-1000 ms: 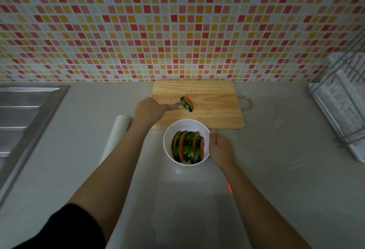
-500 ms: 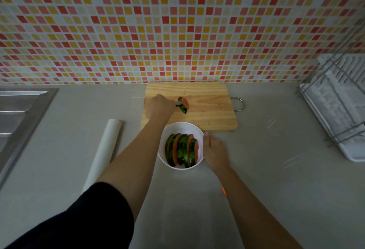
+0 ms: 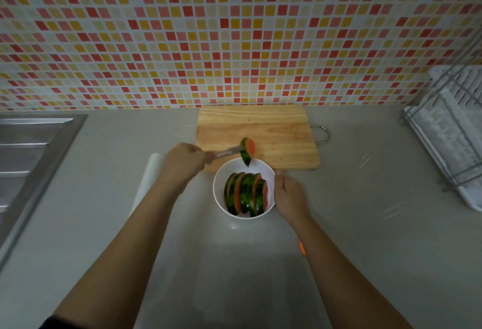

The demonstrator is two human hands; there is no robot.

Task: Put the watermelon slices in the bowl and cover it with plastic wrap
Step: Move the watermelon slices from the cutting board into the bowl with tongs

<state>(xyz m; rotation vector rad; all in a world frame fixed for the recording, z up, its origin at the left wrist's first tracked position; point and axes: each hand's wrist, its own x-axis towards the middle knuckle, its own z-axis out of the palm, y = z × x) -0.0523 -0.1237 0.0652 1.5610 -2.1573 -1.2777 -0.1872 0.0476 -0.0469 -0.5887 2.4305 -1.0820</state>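
A white bowl (image 3: 219,199) sits on the counter just in front of a wooden cutting board (image 3: 273,130). Several watermelon slices (image 3: 245,193) stand on edge inside it. My left hand (image 3: 184,163) grips metal tongs (image 3: 227,152), and the tongs pinch one more watermelon slice (image 3: 247,150) lifted over the bowl's far rim. My right hand (image 3: 288,194) rests against the bowl's right side. A roll of plastic wrap (image 3: 146,185) lies left of the bowl, largely hidden by my left forearm, with a sheet spread under the bowl.
A steel sink (image 3: 28,161) fills the left side. A white dish rack (image 3: 453,133) stands at the right edge of the counter. The tiled wall rises right behind the cutting board. A small orange spot (image 3: 301,248) shows by my right forearm.
The tongs have lifted the last slice off the board and carried it toward the bowl's far rim. My right hand stays at the bowl.
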